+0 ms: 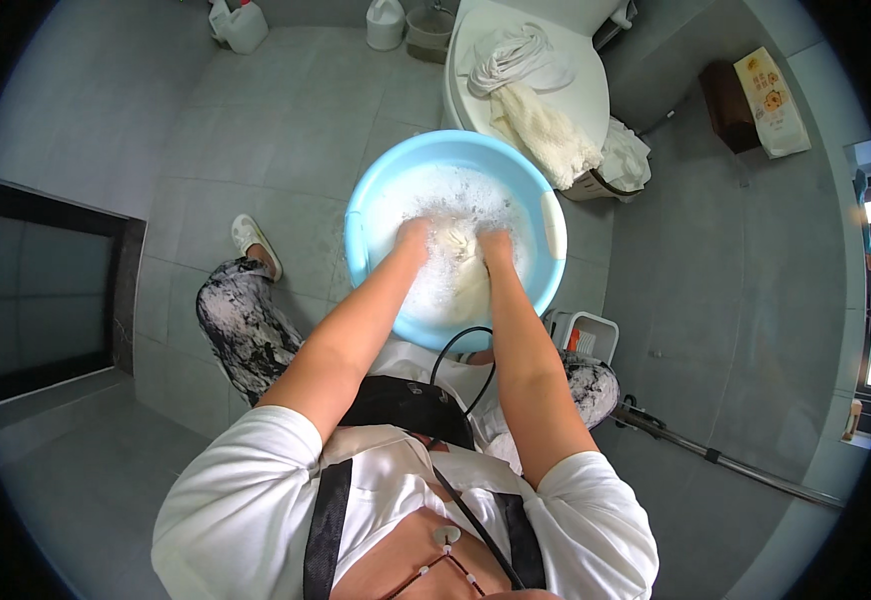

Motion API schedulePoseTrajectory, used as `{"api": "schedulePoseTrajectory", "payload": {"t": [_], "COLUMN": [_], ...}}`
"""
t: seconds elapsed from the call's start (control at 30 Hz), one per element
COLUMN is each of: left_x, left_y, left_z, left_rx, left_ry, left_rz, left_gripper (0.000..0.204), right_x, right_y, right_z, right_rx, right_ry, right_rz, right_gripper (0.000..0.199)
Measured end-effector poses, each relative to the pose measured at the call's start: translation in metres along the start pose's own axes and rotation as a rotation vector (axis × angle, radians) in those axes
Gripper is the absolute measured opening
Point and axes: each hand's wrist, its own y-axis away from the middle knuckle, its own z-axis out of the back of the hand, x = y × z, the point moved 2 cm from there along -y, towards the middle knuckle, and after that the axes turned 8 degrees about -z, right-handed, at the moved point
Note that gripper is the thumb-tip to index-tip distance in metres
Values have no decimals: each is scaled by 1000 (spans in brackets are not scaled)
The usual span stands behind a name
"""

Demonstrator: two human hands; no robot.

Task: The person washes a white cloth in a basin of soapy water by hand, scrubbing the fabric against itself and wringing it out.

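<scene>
A light blue plastic basin (pixel 358 222) full of white suds (pixel 456 190) stands in front of me. Both my arms reach down into it. My left hand (pixel 414 232) is sunk in the foam left of a bunched, cream-coloured wet cloth (pixel 471 285). On the cloth's other side, my right hand (pixel 497 243) is under the foam as well. Only the wrists and backs of the hands show; suds hide the fingers, so their grip cannot be made out. Between the hands, part of the cloth rises above the water.
Beyond the basin, a white toilet (pixel 596 85) carries a crumpled white cloth (pixel 521 58) and a cream knitted garment (pixel 541 130) on its lid. A lined waste bin (pixel 624 160) stands beside it. White jugs (pixel 386 25) are along the far wall. A black cable (pixel 438 365) hangs near my right arm.
</scene>
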Motion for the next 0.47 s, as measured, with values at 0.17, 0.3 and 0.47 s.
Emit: {"api": "schedulePoseTrajectory", "payload": {"t": [0.17, 0.3, 0.47], "left_x": [-17, -41, -24], "left_y": [42, 69, 50], "left_z": [-27, -44, -49], "left_rx": [284, 488, 628], "left_ry": [248, 391, 384], "left_rz": [71, 190, 307], "left_gripper": [34, 39, 65], "right_x": [-6, 23, 33], "right_y": [-21, 42, 110], "right_z": [-15, 9, 14], "right_rx": [257, 254, -50], "right_ry": [-858, -753, -201], "right_rz": [136, 396, 899], "right_gripper": [39, 31, 26]}}
